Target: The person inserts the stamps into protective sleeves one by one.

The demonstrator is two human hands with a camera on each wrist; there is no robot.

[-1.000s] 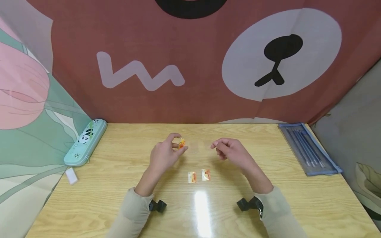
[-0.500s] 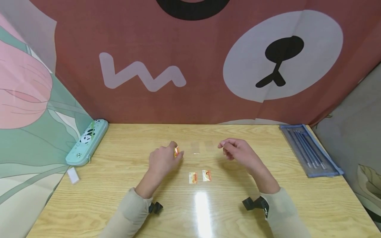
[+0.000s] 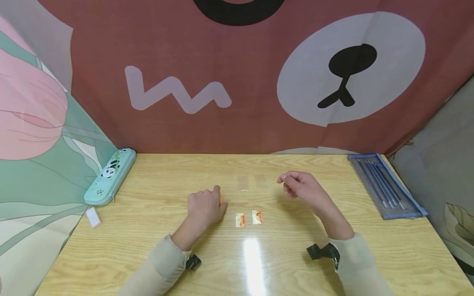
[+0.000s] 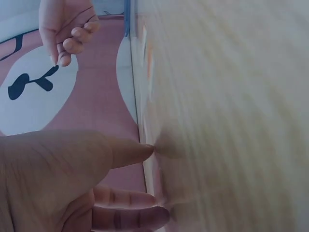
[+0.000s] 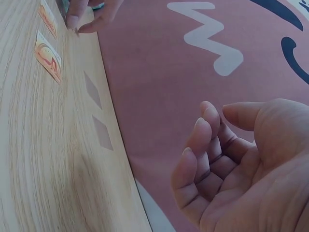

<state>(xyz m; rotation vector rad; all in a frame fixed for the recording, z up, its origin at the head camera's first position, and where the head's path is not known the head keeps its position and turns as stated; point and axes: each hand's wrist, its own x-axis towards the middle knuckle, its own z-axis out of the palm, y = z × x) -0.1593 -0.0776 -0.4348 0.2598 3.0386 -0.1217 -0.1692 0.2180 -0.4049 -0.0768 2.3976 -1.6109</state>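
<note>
My left hand (image 3: 205, 205) is low at the tabletop, its thumb and fingers around a small orange-yellow stamp (image 3: 221, 200) that the hand mostly hides. In the left wrist view, thumb tip and fingertips (image 4: 157, 212) meet the wood. Two orange-and-cream stamps, one on the left (image 3: 240, 220) and one on the right (image 3: 257, 217), lie flat nearby; the right wrist view shows their toothed edges. Behind them are two small see-through rectangles, the left one (image 3: 242, 183) and the right one (image 3: 261, 181). My right hand (image 3: 301, 187) hovers above the table, fingers loosely curled, holding nothing.
A mint panda pencil case (image 3: 110, 176) lies at the left edge, with a white block like an eraser (image 3: 93, 217) before it. At the right is a blue-edged pouch (image 3: 386, 187) of pens. A printed cloth (image 3: 252, 131) hangs behind the wooden table (image 3: 148, 230).
The left hand has come down and nearer with its stamp, from held up to tabletop level. The right hand has drifted slightly right. The two stamps on the table have stayed put.
</note>
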